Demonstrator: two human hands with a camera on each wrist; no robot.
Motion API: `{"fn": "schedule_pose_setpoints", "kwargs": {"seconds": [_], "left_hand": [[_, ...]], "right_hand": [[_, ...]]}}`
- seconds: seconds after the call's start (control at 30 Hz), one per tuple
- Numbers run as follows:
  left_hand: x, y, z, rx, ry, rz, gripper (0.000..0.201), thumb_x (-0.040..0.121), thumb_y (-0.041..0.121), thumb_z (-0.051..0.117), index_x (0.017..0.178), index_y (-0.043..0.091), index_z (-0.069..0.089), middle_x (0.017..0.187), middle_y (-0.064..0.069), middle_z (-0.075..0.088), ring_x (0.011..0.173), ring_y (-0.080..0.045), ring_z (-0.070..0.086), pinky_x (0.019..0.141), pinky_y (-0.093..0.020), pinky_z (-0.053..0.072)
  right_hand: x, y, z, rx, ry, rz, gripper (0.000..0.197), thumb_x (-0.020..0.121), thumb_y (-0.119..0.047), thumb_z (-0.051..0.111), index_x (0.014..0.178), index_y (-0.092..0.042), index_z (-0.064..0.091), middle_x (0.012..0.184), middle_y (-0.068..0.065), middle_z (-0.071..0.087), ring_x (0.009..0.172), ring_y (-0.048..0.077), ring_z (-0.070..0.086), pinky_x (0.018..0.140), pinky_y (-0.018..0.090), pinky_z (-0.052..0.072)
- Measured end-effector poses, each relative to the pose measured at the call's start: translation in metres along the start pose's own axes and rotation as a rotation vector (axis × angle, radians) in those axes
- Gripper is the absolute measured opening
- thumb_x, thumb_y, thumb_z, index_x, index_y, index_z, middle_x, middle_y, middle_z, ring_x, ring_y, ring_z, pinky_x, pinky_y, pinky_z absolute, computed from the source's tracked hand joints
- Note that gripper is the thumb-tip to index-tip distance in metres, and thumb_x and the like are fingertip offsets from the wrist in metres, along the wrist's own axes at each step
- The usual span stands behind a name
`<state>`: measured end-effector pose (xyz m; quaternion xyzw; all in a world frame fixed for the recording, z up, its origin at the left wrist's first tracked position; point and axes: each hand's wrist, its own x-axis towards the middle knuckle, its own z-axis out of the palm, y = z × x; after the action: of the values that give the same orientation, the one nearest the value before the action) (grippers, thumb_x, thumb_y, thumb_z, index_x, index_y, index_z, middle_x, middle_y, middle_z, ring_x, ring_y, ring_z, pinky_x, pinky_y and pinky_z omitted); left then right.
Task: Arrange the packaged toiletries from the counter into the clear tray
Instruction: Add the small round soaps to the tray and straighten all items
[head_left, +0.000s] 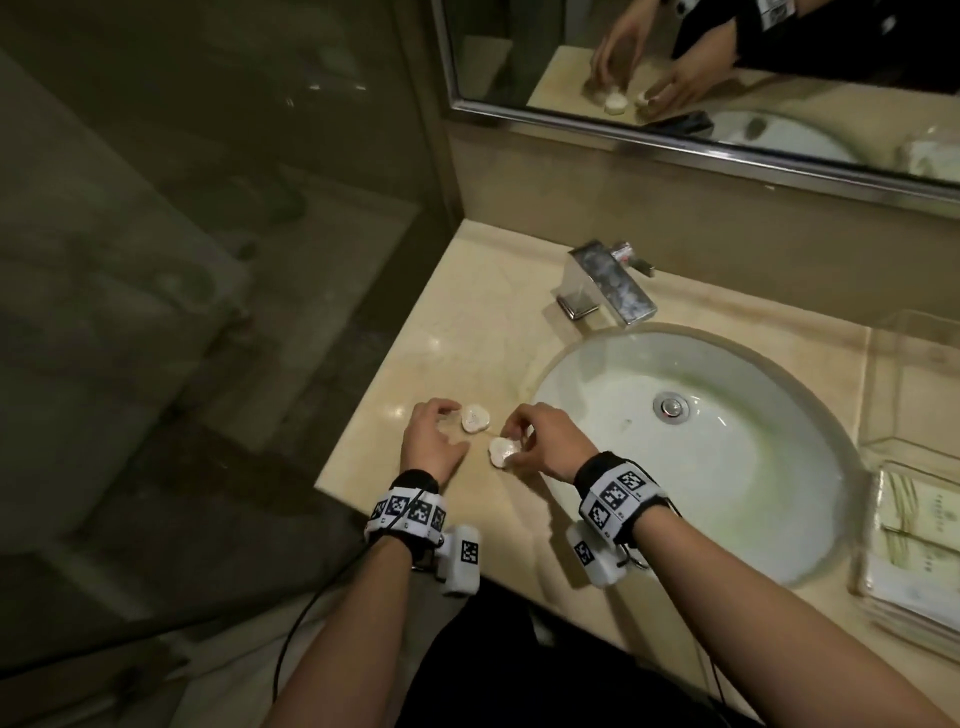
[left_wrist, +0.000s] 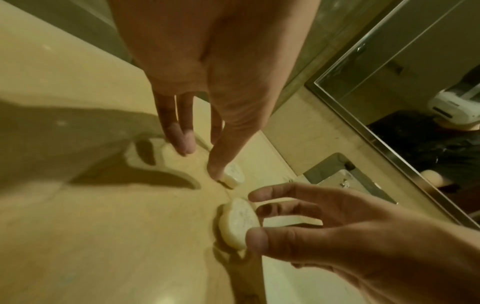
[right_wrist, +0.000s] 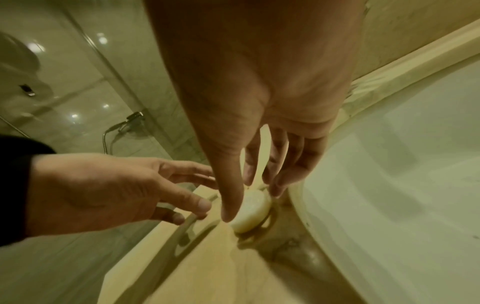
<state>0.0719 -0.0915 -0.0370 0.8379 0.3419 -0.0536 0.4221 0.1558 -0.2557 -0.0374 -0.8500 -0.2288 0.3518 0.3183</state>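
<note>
Two small round white wrapped soaps lie on the beige counter (head_left: 467, 322) left of the sink. My right hand (head_left: 511, 441) pinches the near soap (head_left: 501, 451) between thumb and fingers; the right wrist view shows this hand (right_wrist: 252, 202) around the same soap (right_wrist: 249, 218). My left hand (head_left: 452, 426) hovers beside the far soap (head_left: 475, 418), fingers nearly straight. In the left wrist view its thumb tip touches that soap (left_wrist: 233, 176). A pale shape (left_wrist: 148, 154) lies partly hidden under the left fingers. The clear tray (head_left: 878, 395) stands at the far right.
A white sink (head_left: 727, 493) fills the counter's middle, with a chrome faucet (head_left: 608, 286) behind it. At the right front, a second clear holder with green-white packets (head_left: 919, 530). A mirror (head_left: 675, 78) hangs above; a glass shower wall (head_left: 208, 260) borders the left.
</note>
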Motion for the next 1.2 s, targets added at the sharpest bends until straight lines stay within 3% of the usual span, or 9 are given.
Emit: {"fn": "schedule_pose_setpoints", "kwargs": {"seconds": [0.13, 0.23, 0.33, 0.47, 0.57, 0.7, 0.8, 1.0, 1.2], "left_hand": [[0.01, -0.012, 0.003, -0.028, -0.07, 0.076, 0.062, 0.068, -0.004, 0.077, 0.122, 0.021, 0.06, 0.123, 0.006, 0.051, 0.089, -0.01, 0.05, 0.082, -0.02, 0.048], [0.016, -0.017, 0.01, -0.024, -0.082, 0.104, 0.065, 0.067, -0.001, 0.079, 0.124, 0.025, 0.059, 0.124, 0.006, 0.05, 0.097, -0.013, 0.054, 0.083, -0.018, 0.048], [0.022, -0.017, 0.017, -0.001, -0.067, 0.118, 0.061, 0.069, 0.001, 0.079, 0.123, 0.024, 0.061, 0.123, 0.004, 0.048, 0.106, -0.017, 0.055, 0.092, -0.026, 0.051], [0.023, -0.015, 0.022, 0.005, -0.035, 0.153, 0.043, 0.071, 0.004, 0.078, 0.109, 0.02, 0.066, 0.115, 0.001, 0.05, 0.099, -0.017, 0.057, 0.087, -0.027, 0.052], [0.018, -0.01, 0.026, -0.007, -0.033, 0.169, 0.036, 0.072, 0.006, 0.078, 0.103, 0.018, 0.065, 0.11, -0.001, 0.053, 0.089, -0.014, 0.058, 0.077, -0.015, 0.047], [0.006, 0.015, 0.039, -0.165, -0.068, 0.123, 0.034, 0.072, 0.01, 0.079, 0.099, 0.02, 0.06, 0.098, -0.002, 0.066, 0.076, -0.01, 0.062, 0.063, -0.01, 0.05], [-0.004, 0.044, 0.061, -0.225, -0.117, 0.144, 0.038, 0.07, 0.011, 0.079, 0.097, 0.02, 0.054, 0.096, -0.004, 0.066, 0.073, -0.019, 0.064, 0.067, -0.028, 0.056], [-0.035, 0.117, 0.122, -0.197, -0.32, 0.33, 0.046, 0.072, 0.014, 0.08, 0.107, 0.021, 0.052, 0.093, 0.002, 0.058, 0.065, -0.012, 0.058, 0.06, -0.024, 0.051], [-0.083, 0.179, 0.199, -0.187, -0.511, 0.448, 0.033, 0.07, 0.015, 0.083, 0.097, 0.018, 0.064, 0.102, -0.01, 0.064, 0.06, -0.013, 0.055, 0.048, -0.018, 0.049]], "right_hand": [[0.01, -0.002, 0.015, -0.047, -0.016, 0.054, 0.057, 0.063, -0.022, 0.089, 0.113, -0.02, 0.061, 0.107, 0.001, 0.045, 0.091, 0.018, 0.053, 0.087, 0.027, 0.046], [0.014, -0.001, 0.022, -0.051, -0.008, 0.085, 0.056, 0.063, -0.018, 0.089, 0.113, -0.02, 0.063, 0.114, 0.003, 0.044, 0.098, 0.02, 0.055, 0.094, 0.028, 0.046], [0.015, 0.0, 0.027, -0.064, 0.01, 0.08, 0.052, 0.064, -0.017, 0.088, 0.109, -0.019, 0.063, 0.114, 0.006, 0.046, 0.099, 0.023, 0.056, 0.092, 0.029, 0.046], [0.011, 0.003, 0.027, -0.063, 0.036, 0.061, 0.05, 0.067, -0.02, 0.086, 0.11, -0.019, 0.061, 0.115, 0.005, 0.047, 0.098, 0.023, 0.056, 0.092, 0.03, 0.047], [0.001, 0.01, 0.017, 0.026, 0.096, 0.048, 0.048, 0.066, -0.019, 0.087, 0.107, -0.019, 0.061, 0.113, 0.004, 0.052, 0.094, 0.021, 0.058, 0.085, 0.026, 0.047], [-0.023, 0.029, -0.006, 0.21, 0.262, 0.047, 0.045, 0.069, -0.017, 0.084, 0.105, -0.015, 0.058, 0.104, 0.0, 0.063, 0.082, 0.017, 0.061, 0.065, 0.015, 0.045], [-0.048, 0.051, -0.027, 0.311, 0.403, 0.091, 0.047, 0.071, -0.018, 0.083, 0.106, -0.014, 0.052, 0.101, 0.004, 0.062, 0.072, 0.015, 0.059, 0.058, 0.012, 0.044], [-0.122, 0.104, -0.074, 0.44, 0.611, 0.175, 0.036, 0.07, -0.027, 0.086, 0.098, -0.022, 0.064, 0.098, -0.001, 0.065, 0.066, 0.007, 0.055, 0.059, 0.007, 0.043], [-0.206, 0.171, -0.11, 0.572, 0.903, 0.32, 0.038, 0.065, -0.032, 0.089, 0.095, -0.018, 0.071, 0.086, -0.004, 0.071, 0.072, 0.007, 0.063, 0.067, 0.013, 0.05]]}}
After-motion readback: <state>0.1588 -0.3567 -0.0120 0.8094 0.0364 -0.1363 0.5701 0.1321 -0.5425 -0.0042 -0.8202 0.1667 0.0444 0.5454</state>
